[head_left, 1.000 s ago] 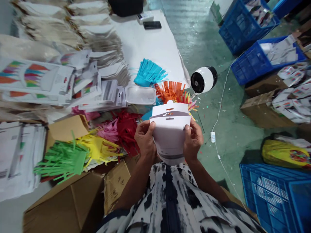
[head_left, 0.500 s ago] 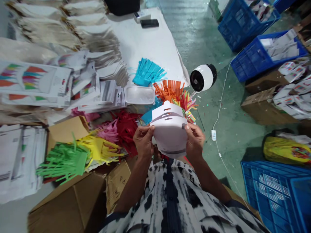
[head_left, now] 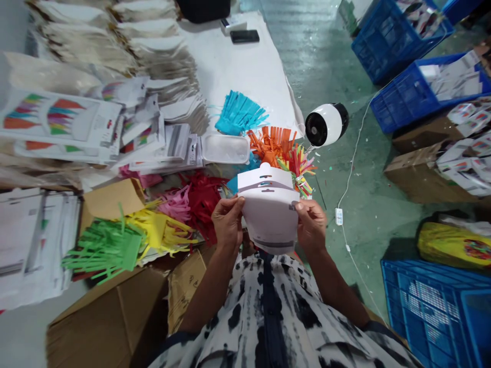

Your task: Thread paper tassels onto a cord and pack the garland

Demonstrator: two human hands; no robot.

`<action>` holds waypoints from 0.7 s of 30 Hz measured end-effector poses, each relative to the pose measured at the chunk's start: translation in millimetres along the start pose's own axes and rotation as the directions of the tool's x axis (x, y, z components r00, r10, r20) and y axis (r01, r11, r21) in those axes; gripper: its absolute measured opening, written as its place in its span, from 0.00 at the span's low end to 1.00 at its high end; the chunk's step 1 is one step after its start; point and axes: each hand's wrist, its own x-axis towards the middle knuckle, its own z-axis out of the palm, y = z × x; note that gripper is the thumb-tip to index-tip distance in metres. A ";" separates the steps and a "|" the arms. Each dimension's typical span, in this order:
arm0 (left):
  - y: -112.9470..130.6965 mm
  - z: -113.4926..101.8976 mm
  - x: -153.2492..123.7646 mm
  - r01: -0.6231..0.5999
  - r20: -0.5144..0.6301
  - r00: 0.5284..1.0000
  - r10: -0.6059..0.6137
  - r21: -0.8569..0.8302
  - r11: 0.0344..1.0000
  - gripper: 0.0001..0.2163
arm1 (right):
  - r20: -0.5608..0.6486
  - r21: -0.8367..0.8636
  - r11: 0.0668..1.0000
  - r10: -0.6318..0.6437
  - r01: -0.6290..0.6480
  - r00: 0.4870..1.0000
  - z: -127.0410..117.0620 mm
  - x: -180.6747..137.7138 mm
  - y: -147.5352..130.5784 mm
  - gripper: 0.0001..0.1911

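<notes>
A white card package with hanger slots is held up in front of my body. My left hand pinches its left edge between thumb and fingers, and my right hand pinches the right edge the same way. The card's top flap stands tilted back, with slots showing one behind another. Just beyond it lie orange fringed paper and a multicoloured bundle of paper strips. Blue fringed paper rests farther off on the white table cover. What is inside the card, if anything, is hidden.
A clear plastic tub sits behind the card. Green, yellow and red fringed paper lie left. Stacks of printed cards fill the far left. A small fan stands right; blue crates are on the floor.
The card's front panel has come up and flattened toward the flap, and its slots look closer together. Both hands keep their pinch on its edges. The whole view has shifted slightly.
</notes>
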 end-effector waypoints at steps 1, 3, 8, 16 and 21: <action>-0.5 -1.0 0.4 0.005 -0.011 1.000 -0.004 0.002 1.000 0.20 | 0.016 -0.003 1.000 0.016 -0.016 1.000 -0.1 0.1 0.6 0.11; -1.3 -3.9 0.5 0.022 -0.019 1.000 -0.021 0.015 1.000 0.18 | 0.058 0.010 0.998 0.066 -0.067 0.996 -0.6 1.0 0.6 0.11; -3.1 -10.2 -2.9 0.015 -0.034 0.999 -0.013 0.062 0.998 0.17 | 0.120 0.044 0.987 0.146 -0.153 0.982 -2.7 5.9 -3.0 0.12; -4.7 -2.4 -11.9 -0.139 -0.051 0.988 0.145 0.113 0.984 0.15 | 0.097 0.123 0.956 0.255 -0.266 0.962 -9.5 10.7 -1.8 0.17; -1.6 2.0 -20.8 -0.239 -0.007 0.970 0.243 0.157 0.958 0.11 | 0.098 0.110 0.961 0.244 -0.254 0.965 -18.5 11.6 1.9 0.21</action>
